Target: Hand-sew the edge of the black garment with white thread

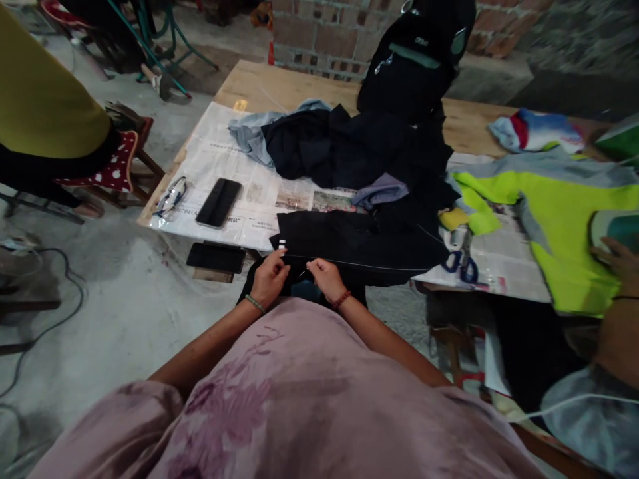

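Black cloth (344,239) with a thin white line along its near edge hangs over the front of the table toward my lap. My left hand (268,278), closed, pinches at its left end. A small white piece with a dark band (282,244) shows just above those fingertips; I cannot tell if it is a label. My right hand (327,281) is closed a little to the right, with a thin, shiny, needle-like sliver (302,271) between its fingertips. Whatever lies beneath both hands is dark and hard to make out.
On the newspaper-covered table (200,156) lie a phone (218,202), dark clothes (344,143) and blue-handled scissors (464,263). A second phone (215,257) rests below the edge. A black backpack (407,66) stands behind. At right, another person's hand (619,256) touches a yellow-green garment (559,213).
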Demonstrator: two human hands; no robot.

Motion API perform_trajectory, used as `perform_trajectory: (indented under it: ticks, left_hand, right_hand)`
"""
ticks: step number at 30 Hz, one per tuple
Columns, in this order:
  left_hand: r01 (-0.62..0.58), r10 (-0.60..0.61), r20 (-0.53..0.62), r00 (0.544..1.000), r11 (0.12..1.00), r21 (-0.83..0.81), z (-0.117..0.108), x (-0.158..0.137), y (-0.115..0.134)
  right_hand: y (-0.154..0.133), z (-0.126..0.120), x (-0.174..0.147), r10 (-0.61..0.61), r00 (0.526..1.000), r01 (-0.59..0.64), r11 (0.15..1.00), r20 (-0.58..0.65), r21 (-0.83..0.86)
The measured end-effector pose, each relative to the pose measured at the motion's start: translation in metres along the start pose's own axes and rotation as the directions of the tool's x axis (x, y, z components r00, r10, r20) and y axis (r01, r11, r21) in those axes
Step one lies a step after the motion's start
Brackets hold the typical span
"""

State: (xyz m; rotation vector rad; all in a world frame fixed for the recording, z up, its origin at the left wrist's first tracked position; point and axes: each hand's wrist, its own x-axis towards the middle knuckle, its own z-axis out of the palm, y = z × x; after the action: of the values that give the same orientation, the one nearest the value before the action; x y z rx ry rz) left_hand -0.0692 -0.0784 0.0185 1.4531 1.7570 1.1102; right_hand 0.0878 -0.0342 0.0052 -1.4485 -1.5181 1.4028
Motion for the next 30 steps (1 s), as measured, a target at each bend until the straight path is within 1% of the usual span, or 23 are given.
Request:
perform_trajectory:
  ticks: [1, 2, 3, 4, 5, 6, 7, 8, 9, 10, 11, 12, 13, 14, 15, 17, 18, 19, 20, 25, 30]
  left_hand:
    - [0.097, -0.101, -0.071, 0.992, 0.993, -0.067, -0.002, -0.002, -0.001]
    - [0.210, -0.230, -0.126, 0.965, 0.966, -0.154, -0.004, -0.004, -0.002]
    - [0.330, -0.372, -0.134, 0.918, 0.907, -0.262, -0.007, -0.006, -0.001]
    - [0.453, -0.512, -0.070, 0.856, 0.808, -0.377, -0.010, -0.007, 0.000]
    - [0.576, -0.627, 0.062, 0.777, 0.667, -0.472, -0.012, -0.008, 0.003]
    - [0.688, -0.691, 0.237, 0.683, 0.499, -0.527, -0.014, -0.008, 0.005]
    - [0.778, -0.702, 0.411, 0.582, 0.332, -0.534, -0.016, -0.007, 0.007]
    - [0.837, -0.681, 0.545, 0.488, 0.190, -0.513, -0.017, -0.005, 0.009]
    - [0.874, -0.645, 0.643, 0.413, 0.082, -0.479, -0.017, -0.003, 0.010]
    - [0.898, -0.613, 0.707, 0.352, 0.008, -0.440, -0.016, 0.000, 0.011]
    - [0.914, -0.589, 0.748, 0.307, -0.037, -0.404, -0.015, 0.003, 0.011]
    - [0.926, -0.569, 0.774, 0.278, -0.056, -0.374, -0.012, 0.005, 0.012]
    - [0.933, -0.557, 0.787, 0.265, -0.057, -0.355, -0.009, 0.007, 0.012]
    - [0.935, -0.555, 0.786, 0.272, -0.042, -0.353, -0.005, 0.008, 0.013]
    - [0.928, -0.561, 0.772, 0.300, -0.014, -0.371, -0.002, 0.008, 0.013]
    - [0.897, -0.575, 0.720, 0.389, 0.061, -0.437, 0.004, 0.006, 0.015]
    - [0.881, -0.583, 0.692, 0.426, 0.094, -0.463, 0.005, 0.005, 0.016]
    - [0.870, -0.591, 0.670, 0.450, 0.118, -0.480, 0.007, 0.004, 0.017]
    - [0.862, -0.597, 0.655, 0.463, 0.132, -0.490, 0.007, 0.003, 0.018]
    - [0.851, -0.616, 0.627, 0.477, 0.146, -0.504, 0.006, 0.001, 0.018]
    - [0.836, -0.629, 0.599, 0.496, 0.161, -0.524, 0.006, 0.000, 0.019]
  right_hand:
    - [-0.001, -0.001, 0.001, 0.030, 1.000, -0.029, 0.999, -0.007, 0.031]
    - [-0.002, -0.002, 0.002, 0.053, 0.999, -0.052, 0.997, -0.009, 0.058]
    - [-0.004, -0.003, 0.003, 0.065, 0.998, -0.065, 0.995, -0.007, 0.078]
    - [-0.005, -0.003, 0.003, 0.067, 0.998, -0.066, 0.994, -0.004, 0.091]
    - [-0.006, -0.004, 0.003, 0.060, 0.998, -0.059, 0.993, -0.002, 0.099]
    - [-0.006, -0.004, 0.003, 0.049, 0.999, -0.048, 0.993, -0.002, 0.104]
    - [-0.006, -0.003, 0.003, 0.038, 0.999, -0.037, 0.994, -0.002, 0.107]
    - [-0.006, -0.003, 0.003, 0.029, 1.000, -0.029, 0.993, -0.002, 0.110]
    - [-0.006, -0.003, 0.002, 0.025, 1.000, -0.024, 0.993, -0.002, 0.112]
    - [-0.006, -0.002, 0.002, 0.022, 1.000, -0.021, 0.994, -0.003, 0.111]
    - [-0.006, -0.002, 0.002, 0.019, 1.000, -0.018, 0.994, -0.004, 0.108]
    - [-0.006, -0.002, 0.001, 0.013, 1.000, -0.012, 0.995, -0.007, 0.100]
    - [-0.005, -0.002, 0.001, 0.004, 1.000, -0.003, 0.996, -0.011, 0.087]
    - [-0.005, -0.002, 0.000, -0.009, 1.000, 0.010, 0.998, -0.017, 0.067]
    - [-0.005, -0.002, 0.000, -0.028, 0.999, 0.029, 0.999, -0.025, 0.039]
    - [-0.006, -0.003, -0.002, -0.075, 0.996, 0.073, 0.997, -0.045, -0.039]
    - [-0.006, -0.004, -0.003, -0.100, 0.993, 0.096, 0.992, -0.054, -0.081]
    - [-0.007, -0.004, -0.004, -0.126, 0.990, 0.118, 0.986, -0.059, -0.120]
    - [-0.008, -0.004, -0.005, -0.149, 0.987, 0.138, 0.979, -0.061, -0.152]
    - [-0.010, -0.004, -0.009, -0.231, 0.972, 0.215, 0.947, -0.039, -0.238]
    - [-0.012, -0.003, -0.011, -0.264, 0.964, 0.249, 0.939, -0.031, -0.238]
